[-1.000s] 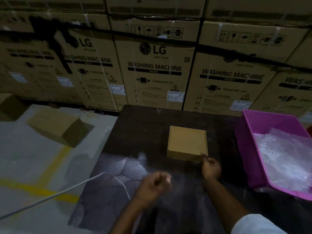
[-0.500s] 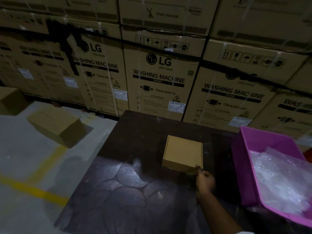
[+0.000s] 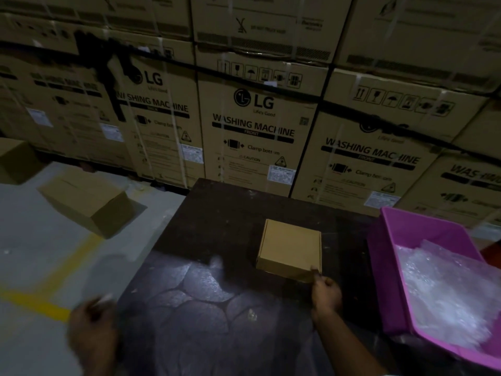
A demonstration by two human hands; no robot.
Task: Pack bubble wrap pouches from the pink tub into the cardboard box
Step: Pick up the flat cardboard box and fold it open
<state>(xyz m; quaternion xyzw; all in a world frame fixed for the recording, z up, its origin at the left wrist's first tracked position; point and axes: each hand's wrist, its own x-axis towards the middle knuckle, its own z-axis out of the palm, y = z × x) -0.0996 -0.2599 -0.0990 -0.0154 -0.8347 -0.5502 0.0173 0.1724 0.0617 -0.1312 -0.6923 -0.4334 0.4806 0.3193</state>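
Head view shows the right hand at the near right corner of the box, with its fingertips pinching the edge of the lid there. The box lies flat on the dark table and its lid is closed. The left hand is blurred, out to the left of the grip and past the table edge; it seems to hold something pale and thin, but I cannot tell what, or how firmly it is held.

The pouches are in the tub, just to the right of the gripping hand, so the reach is short.

The step in hand, as I judge it, is to open the box. A pinch at one corner alone may drag the light box toward the person instead of lifting the lid. It is better that the left hand comes to the side of the box opposite the grip and presses it down, then the right lifts the lid slowly up and away. Thin cardboard can tear at a corner, so the pull must be gentle.
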